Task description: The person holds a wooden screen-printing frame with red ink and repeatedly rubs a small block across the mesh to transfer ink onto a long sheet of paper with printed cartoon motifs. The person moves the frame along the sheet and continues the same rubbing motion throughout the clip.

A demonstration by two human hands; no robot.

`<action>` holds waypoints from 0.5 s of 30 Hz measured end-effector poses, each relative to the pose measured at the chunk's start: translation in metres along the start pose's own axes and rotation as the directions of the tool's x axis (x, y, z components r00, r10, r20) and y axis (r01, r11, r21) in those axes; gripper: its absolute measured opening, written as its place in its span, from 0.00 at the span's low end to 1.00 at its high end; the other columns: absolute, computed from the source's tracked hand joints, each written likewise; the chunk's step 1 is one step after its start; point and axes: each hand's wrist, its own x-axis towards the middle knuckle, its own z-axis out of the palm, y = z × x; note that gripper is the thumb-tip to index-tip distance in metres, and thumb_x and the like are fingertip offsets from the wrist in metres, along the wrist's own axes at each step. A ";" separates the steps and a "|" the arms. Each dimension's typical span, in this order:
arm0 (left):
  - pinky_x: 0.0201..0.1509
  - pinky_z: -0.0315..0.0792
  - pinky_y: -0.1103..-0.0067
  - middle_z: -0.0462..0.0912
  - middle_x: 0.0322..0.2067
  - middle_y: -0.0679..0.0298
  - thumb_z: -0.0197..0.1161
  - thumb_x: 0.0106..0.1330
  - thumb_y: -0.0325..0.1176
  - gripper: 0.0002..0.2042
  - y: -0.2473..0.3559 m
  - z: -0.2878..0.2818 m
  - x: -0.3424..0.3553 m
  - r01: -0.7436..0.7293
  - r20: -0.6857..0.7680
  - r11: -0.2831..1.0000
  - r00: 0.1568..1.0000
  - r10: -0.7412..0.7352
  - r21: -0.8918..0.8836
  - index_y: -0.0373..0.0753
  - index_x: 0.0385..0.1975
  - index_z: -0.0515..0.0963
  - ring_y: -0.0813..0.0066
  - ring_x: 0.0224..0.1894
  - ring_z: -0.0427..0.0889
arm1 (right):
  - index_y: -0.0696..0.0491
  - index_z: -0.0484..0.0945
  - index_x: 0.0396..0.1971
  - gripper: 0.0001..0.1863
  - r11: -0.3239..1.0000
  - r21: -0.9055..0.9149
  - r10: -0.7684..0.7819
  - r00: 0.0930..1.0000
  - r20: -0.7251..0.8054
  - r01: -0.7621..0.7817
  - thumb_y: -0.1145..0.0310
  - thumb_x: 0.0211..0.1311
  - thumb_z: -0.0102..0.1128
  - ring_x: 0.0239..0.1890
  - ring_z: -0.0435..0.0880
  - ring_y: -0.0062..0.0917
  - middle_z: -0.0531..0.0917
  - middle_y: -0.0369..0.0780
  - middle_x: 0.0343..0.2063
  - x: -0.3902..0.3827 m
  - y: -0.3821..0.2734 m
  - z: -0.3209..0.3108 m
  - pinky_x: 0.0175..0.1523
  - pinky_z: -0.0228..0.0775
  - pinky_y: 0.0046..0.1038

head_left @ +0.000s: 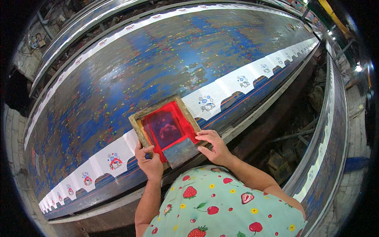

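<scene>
A wooden screen-printing frame (137, 125) with red ink smeared around a dark mesh window lies over the white fabric strip (117, 152) at the table's near edge. My left hand (151, 162) grips the frame's near left side, thumb and forefinger close together. At its near right side, my right hand (215, 147) holds on with thumb and fingers a little apart. A flat grey piece (179, 152) sits across the frame's near end, between my hands. Prints left of the frame show red with blue and black; the print (206, 103) to its right shows only blue and black.
The long printing table (158, 59) is stained blue and dotted with ink. Another white strip (130, 27) runs along its far edge. On the right, beyond a dark gap with debris (282, 164), stands a second table (329, 170) with a white strip.
</scene>
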 end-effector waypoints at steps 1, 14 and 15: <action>0.84 0.63 0.62 0.76 0.77 0.40 0.63 0.55 0.12 0.16 0.003 0.011 -0.001 -0.013 0.006 1.000 1.000 0.013 -0.007 0.36 0.41 0.86 0.46 0.81 0.73 | 0.52 0.87 0.61 0.22 1.000 0.006 -0.008 1.000 -0.001 0.008 0.70 0.68 0.77 0.69 0.82 0.47 0.86 0.47 0.63 0.000 0.007 -0.007 0.77 0.72 0.46; 0.80 0.68 0.67 0.70 0.81 0.36 0.62 0.57 0.12 0.16 0.023 0.188 -0.024 0.066 0.030 0.990 0.998 -0.062 -0.128 0.35 0.43 0.85 0.51 0.80 0.74 | 0.51 0.87 0.61 0.24 0.998 0.006 -0.060 0.998 -0.012 0.060 0.73 0.64 0.78 0.71 0.80 0.46 0.86 0.46 0.64 0.014 0.108 -0.159 0.79 0.70 0.47; 0.80 0.68 0.67 0.68 0.82 0.36 0.62 0.57 0.11 0.16 0.024 0.194 -0.027 0.084 0.039 0.988 0.996 -0.080 -0.133 0.34 0.44 0.84 0.53 0.80 0.74 | 0.51 0.87 0.61 0.24 0.998 0.013 -0.059 0.998 -0.006 0.059 0.73 0.64 0.78 0.71 0.80 0.46 0.86 0.46 0.64 0.015 0.112 -0.166 0.79 0.69 0.47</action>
